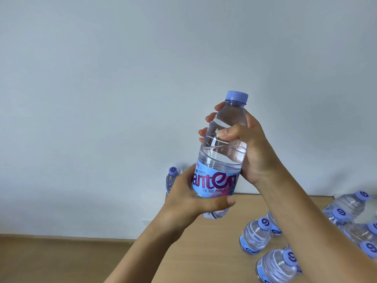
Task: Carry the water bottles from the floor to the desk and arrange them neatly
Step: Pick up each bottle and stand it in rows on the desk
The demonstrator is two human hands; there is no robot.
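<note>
Both my hands hold one clear water bottle (222, 160) with a lilac cap and a blue label, upright in the air in front of the wall. My left hand (189, 199) wraps its lower part at the label. My right hand (244, 144) grips its upper body below the neck. Under it lies the wooden desk (206, 252). Several more bottles (255, 235) with the same caps stand on the desk at the lower right. A single bottle (171, 179) stands at the desk's far left edge, partly hidden behind my left hand.
A plain pale wall (122, 78) fills the upper part of the view. To the left, lower down, a strip of wooden floor (51, 260) meets the wall. The desk's back edge runs against the wall.
</note>
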